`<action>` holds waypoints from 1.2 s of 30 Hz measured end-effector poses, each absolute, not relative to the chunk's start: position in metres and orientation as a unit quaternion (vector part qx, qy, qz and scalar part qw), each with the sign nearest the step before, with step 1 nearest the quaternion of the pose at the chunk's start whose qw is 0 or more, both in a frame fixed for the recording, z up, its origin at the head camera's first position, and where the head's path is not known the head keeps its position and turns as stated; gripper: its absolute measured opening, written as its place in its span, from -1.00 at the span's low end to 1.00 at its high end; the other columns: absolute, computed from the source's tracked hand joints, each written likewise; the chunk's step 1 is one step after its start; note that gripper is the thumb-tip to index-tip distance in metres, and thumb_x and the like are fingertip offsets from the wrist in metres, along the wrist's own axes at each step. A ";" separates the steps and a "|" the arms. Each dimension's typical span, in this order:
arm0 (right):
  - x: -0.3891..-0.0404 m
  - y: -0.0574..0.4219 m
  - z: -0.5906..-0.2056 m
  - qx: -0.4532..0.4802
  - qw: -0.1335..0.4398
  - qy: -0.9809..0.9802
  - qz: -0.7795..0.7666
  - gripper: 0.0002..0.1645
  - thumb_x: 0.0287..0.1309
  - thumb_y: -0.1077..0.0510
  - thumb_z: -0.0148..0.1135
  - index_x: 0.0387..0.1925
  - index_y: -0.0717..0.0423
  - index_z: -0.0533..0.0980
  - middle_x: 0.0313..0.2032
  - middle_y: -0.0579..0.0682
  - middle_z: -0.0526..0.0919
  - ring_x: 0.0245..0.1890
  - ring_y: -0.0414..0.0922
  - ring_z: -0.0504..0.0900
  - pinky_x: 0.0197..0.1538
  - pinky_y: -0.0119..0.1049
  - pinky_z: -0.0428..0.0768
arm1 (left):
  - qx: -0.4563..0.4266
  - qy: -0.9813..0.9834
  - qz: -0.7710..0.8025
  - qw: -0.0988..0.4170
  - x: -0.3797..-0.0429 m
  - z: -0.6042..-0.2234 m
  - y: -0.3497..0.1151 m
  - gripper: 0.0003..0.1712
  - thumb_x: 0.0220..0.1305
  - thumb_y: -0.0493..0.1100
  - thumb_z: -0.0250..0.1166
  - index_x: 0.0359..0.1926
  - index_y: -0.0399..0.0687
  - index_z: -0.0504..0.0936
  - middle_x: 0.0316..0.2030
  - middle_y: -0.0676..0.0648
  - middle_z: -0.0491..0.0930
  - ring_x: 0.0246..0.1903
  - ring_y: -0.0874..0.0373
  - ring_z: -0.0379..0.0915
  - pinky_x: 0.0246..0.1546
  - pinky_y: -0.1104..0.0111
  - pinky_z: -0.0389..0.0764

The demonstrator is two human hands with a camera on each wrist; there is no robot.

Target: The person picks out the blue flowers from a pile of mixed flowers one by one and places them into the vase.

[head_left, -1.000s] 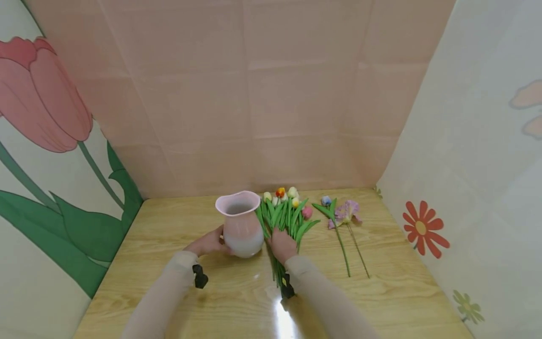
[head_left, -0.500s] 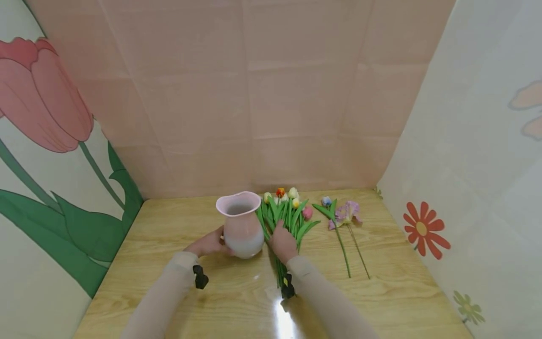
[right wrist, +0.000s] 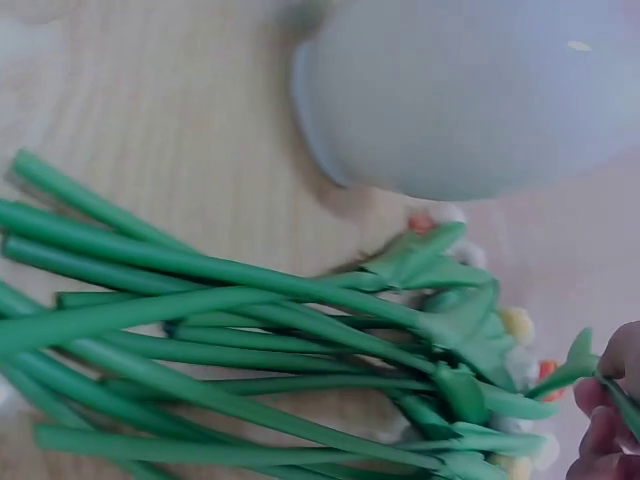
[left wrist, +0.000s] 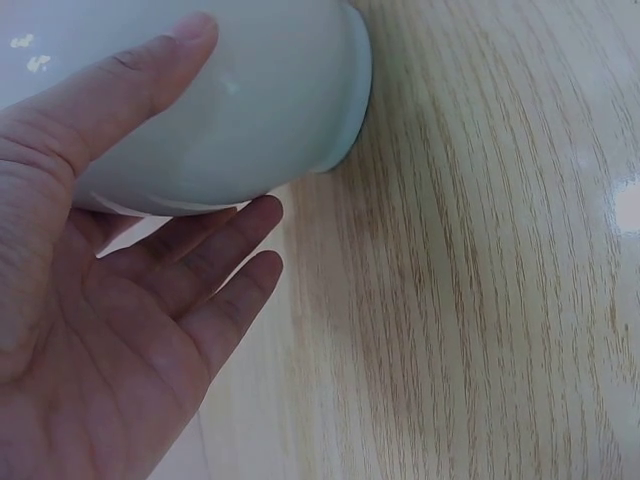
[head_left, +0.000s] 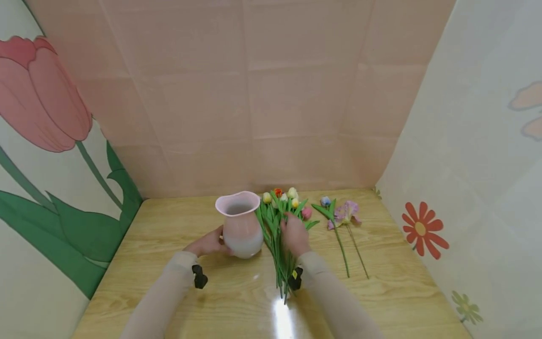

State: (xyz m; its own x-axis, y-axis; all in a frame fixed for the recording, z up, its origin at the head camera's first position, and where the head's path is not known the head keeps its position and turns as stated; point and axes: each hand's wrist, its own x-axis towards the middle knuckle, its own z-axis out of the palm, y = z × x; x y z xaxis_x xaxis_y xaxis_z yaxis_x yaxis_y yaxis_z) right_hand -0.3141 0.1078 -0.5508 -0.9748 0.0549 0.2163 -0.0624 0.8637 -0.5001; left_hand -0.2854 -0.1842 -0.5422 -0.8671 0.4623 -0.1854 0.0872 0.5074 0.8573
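A pink-and-white vase (head_left: 242, 230) with a wavy rim stands upright on the wooden table. My left hand (head_left: 209, 243) holds it low on its left side; in the left wrist view the thumb (left wrist: 130, 85) lies along the glossy wall, the other fingers on the far side. Beside the vase lies a bunch of artificial tulips (head_left: 276, 249) with white, yellow, orange-red and pink heads. Over the bunch's upper right, my right hand (head_left: 295, 234) pinches a green tulip leaf or stem (right wrist: 622, 405); which tulip it belongs to is hidden.
Farther right lie a blue tulip (head_left: 338, 245) and a purple ruffled flower (head_left: 347, 214) on a thin stem. A pink cloth backdrop (head_left: 250, 117) rises behind the table (head_left: 178, 212). Flower-printed sheets flank both sides.
My right hand has shifted up and right from the lower stems toward the leaves, uncovering more stems. Some tulip heads have moved slightly. The left hand and vase stay put.
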 end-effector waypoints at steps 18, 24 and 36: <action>-0.322 0.191 -0.531 0.083 0.439 -0.878 0.171 -0.67 0.04 0.14 0.31 -0.10 0.08 0.60 -0.51 -0.02 0.64 -0.52 0.02 0.51 -0.03 0.07 0.37 | 0.157 0.845 0.469 0.205 -0.285 -0.542 -0.185 0.00 -0.08 -0.19 0.47 0.31 -0.27 0.08 0.10 -0.21 0.33 0.08 -0.05 0.27 0.10 0.05 0.29; -0.324 0.229 -0.539 0.049 0.442 -0.884 0.142 -0.69 0.04 0.14 0.29 -0.12 0.07 0.61 -0.49 0.05 0.65 -0.42 0.09 0.57 -0.03 0.04 0.36 | 0.163 0.846 0.464 0.206 -0.287 -0.540 -0.185 -0.01 -0.07 -0.20 0.47 0.31 -0.27 0.08 0.09 -0.20 0.34 0.07 -0.06 0.28 0.09 0.05 0.30; -0.316 0.279 -0.570 0.011 0.356 -0.928 0.113 -0.55 0.11 0.02 0.24 0.04 0.06 0.49 -0.24 0.19 0.66 -0.40 0.21 0.55 -0.30 0.07 0.25 | 0.168 0.842 0.469 0.205 -0.288 -0.542 -0.186 0.00 -0.08 -0.20 0.47 0.31 -0.26 0.08 0.08 -0.20 0.33 0.07 -0.05 0.28 0.09 0.08 0.31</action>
State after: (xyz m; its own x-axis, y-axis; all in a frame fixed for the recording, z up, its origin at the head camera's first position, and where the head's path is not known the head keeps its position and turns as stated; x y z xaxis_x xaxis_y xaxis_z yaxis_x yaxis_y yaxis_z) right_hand -0.3161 0.2788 -0.5703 -0.7469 0.0595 0.6623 -0.1015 0.9741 -0.2021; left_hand -0.2880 -0.1860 -0.5419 -0.8594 0.4758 -0.1872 0.0911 0.5028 0.8596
